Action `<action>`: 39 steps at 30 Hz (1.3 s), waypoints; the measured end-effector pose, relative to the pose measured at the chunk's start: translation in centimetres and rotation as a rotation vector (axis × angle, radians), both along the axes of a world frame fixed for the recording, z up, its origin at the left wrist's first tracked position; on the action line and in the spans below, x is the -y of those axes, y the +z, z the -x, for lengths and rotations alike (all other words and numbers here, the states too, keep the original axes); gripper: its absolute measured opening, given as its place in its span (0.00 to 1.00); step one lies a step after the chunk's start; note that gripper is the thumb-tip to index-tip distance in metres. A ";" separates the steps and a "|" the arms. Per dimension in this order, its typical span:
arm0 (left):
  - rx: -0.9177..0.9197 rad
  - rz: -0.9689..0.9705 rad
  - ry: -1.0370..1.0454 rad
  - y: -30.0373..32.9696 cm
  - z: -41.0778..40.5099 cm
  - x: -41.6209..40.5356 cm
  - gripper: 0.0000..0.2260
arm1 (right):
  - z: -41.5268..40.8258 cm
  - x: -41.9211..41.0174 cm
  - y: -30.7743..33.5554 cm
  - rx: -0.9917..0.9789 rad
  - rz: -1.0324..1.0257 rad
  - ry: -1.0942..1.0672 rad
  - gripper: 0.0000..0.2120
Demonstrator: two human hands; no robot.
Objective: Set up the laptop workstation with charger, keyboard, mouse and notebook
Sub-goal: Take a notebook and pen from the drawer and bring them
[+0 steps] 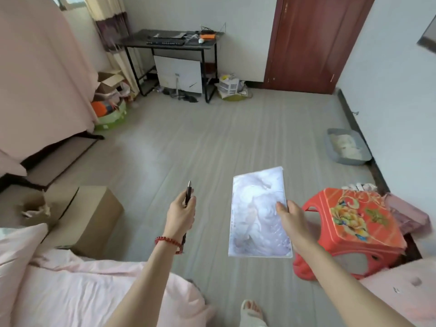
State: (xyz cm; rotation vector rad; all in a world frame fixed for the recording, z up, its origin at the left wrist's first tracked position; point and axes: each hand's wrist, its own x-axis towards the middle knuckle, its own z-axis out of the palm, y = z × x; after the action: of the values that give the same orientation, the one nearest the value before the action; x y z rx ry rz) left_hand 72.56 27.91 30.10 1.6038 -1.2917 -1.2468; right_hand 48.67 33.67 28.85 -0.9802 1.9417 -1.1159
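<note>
My right hand (291, 214) grips a pale, marbled notebook (257, 213) by its right edge and holds it flat above the floor. A dark pen (188, 193) stands upright in my left hand (181, 214), pinched between fingers and thumb; that wrist wears a red bead bracelet. Across the room a black desk (207, 44) carries a black keyboard (166, 41), a grey laptop (169, 34), a white mouse (201, 40), an orange device and loose cables. Both hands are far from the desk.
A red plastic stool (354, 230) stands just right of the notebook. A cardboard box (92, 220) sits at the left by the pink bedding (70, 291). Grey pet bed (345, 147) by the right wall. Brown door (313, 43) beyond the desk. Clutter lies under and beside the desk.
</note>
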 end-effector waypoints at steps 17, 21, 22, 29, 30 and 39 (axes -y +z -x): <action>0.245 0.117 0.248 2.0 1.7 50.1 0.09 | 2.0 55.4 1.3 -0.098 0.049 0.172 0.17; 0.239 0.175 0.279 4.0 1.0 62.6 0.08 | -0.1 68.6 3.5 -0.388 0.092 0.209 0.18; 0.256 0.187 0.281 4.3 0.8 66.5 0.07 | -0.2 72.4 3.9 -0.453 0.112 0.213 0.16; 0.310 0.253 0.288 3.2 1.3 88.2 0.08 | 0.4 93.8 2.9 -0.692 0.138 0.292 0.08; 0.326 0.265 0.281 3.2 1.3 90.5 0.08 | 0.5 96.2 2.8 -0.700 0.127 0.298 0.08; 0.465 0.313 0.412 4.9 -1.8 118.6 0.07 | -3.8 128.0 4.0 -0.632 0.175 0.485 0.07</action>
State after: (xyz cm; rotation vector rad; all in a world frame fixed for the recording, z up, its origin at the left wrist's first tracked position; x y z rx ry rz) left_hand 74.39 -90.73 35.01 1.8598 -1.2590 -0.4104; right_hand 52.50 -94.37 32.83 -1.9587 1.9067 -0.7481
